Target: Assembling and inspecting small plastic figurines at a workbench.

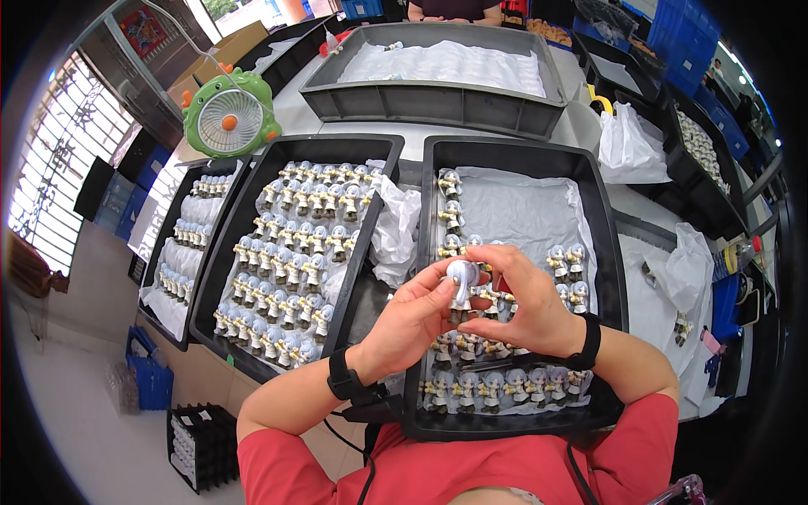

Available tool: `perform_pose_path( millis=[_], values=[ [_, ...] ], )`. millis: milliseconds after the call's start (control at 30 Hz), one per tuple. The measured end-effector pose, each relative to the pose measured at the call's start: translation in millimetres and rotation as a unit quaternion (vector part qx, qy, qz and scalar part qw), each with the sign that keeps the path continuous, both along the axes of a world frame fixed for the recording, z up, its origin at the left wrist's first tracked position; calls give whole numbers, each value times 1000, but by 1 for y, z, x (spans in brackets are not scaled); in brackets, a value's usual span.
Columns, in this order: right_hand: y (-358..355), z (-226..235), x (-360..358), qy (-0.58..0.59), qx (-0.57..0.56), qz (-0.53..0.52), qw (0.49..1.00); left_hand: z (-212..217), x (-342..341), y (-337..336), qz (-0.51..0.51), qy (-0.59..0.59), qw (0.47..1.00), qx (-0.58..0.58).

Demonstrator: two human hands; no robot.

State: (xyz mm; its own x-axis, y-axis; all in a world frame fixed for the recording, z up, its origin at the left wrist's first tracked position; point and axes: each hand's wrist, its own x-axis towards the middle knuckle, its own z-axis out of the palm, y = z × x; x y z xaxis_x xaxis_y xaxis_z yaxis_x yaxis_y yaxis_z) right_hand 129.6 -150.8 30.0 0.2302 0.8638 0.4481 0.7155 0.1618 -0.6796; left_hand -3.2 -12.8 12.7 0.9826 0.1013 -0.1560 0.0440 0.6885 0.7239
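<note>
A small figurine [461,282] with a pale grey-white head is pinched between both hands above a black tray [608,252]. My left hand [411,318] grips its head and body from the left. From the right, my right hand [530,301] closes its fingers on the same figurine. Below the hands, several similar figurines [497,385] lie in rows on white paper in that tray. Both wrists wear black bands.
Left of it stands a second black tray [244,198] packed with several standing figurines, and a third tray [164,244] further left. A green frog-shaped fan [229,116] and a grey bin [429,101] stand behind. White plastic bags [629,143] lie at right. Another person sits at the far end.
</note>
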Motion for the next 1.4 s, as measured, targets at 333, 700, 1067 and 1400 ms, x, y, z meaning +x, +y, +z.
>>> perform_pose_path(
  millis=[333,700,1067,1400],
  values=[
    [2,-2,0,-19,19,-13,1000,3,1,2,-23,-31,999,-30],
    [3,-7,-1,-40,85,-10,996,3,0,4,-15,-46,998,-50],
    [3,-6,1,-17,117,31,992,-1,-2,6,9,-52,997,-61],
    [4,-2,2,-12,107,27,994,5,-3,5,22,-37,997,-60]
  ],
)
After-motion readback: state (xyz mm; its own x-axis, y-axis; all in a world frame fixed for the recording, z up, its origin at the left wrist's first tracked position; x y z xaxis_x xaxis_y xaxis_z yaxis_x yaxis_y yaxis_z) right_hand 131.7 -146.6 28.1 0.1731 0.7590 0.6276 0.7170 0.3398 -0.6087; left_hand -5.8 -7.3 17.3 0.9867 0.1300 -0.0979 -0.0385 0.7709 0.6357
